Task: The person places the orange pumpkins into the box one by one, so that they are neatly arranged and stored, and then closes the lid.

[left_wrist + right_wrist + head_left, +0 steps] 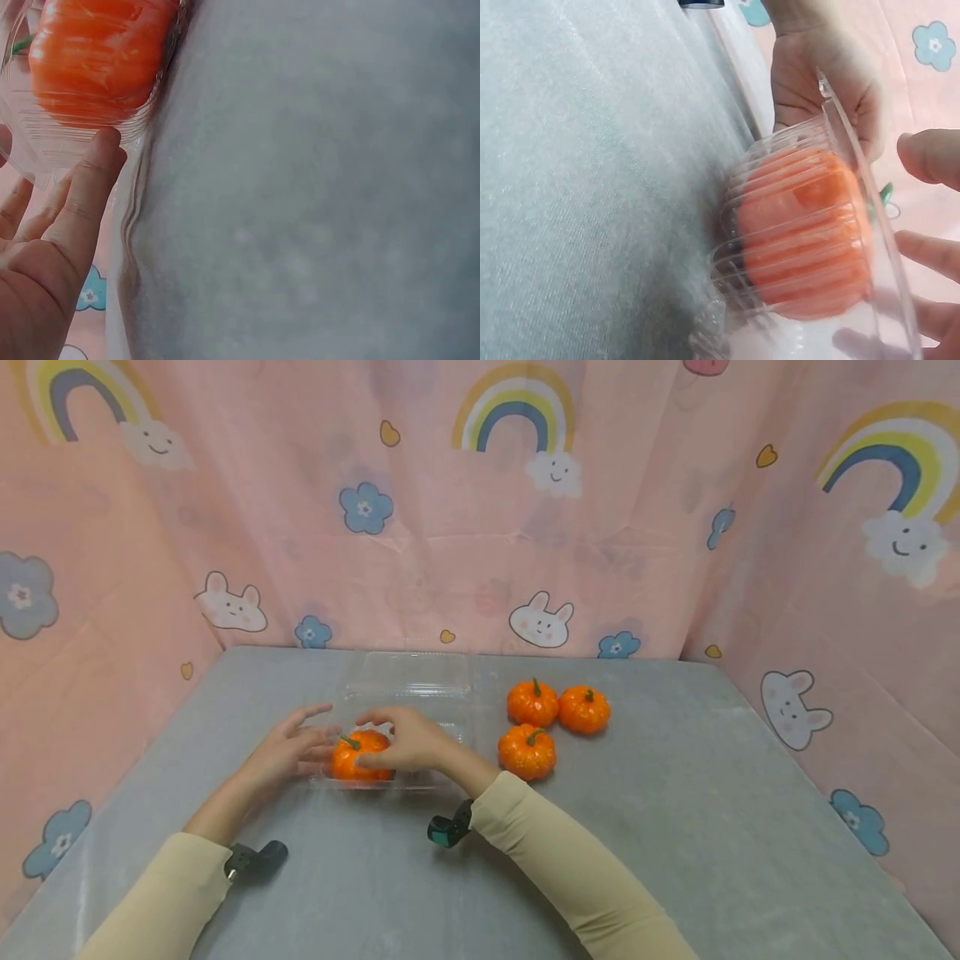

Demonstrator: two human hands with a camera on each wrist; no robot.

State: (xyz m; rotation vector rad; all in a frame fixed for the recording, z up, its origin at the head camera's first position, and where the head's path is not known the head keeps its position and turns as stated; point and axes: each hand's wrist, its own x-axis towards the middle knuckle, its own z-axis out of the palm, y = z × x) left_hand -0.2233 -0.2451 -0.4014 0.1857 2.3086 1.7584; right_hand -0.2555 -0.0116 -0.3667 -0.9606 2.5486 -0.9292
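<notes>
A small orange pumpkin [351, 766] with a green stem sits in the left part of a clear plastic clamshell box [420, 788], whose lid [408, 672] lies folded back behind it. At the box's left end, my left hand [281, 756] has its fingers extended; the left wrist view shows fingertips against the ribbed wall [64, 139]. My right hand [416, 739] hovers over the pumpkin, fingers spread and loosely bent. In the right wrist view its fingers [930, 255] stand above the box rim, apart from the pumpkin [802, 240].
Three more orange pumpkins stand grouped right of the box: one at the back [532, 703], one to its right [585, 709], one in front [527, 752]. A grey cloth covers the table [675, 827]. Pink printed curtains [420, 568] enclose the back and sides.
</notes>
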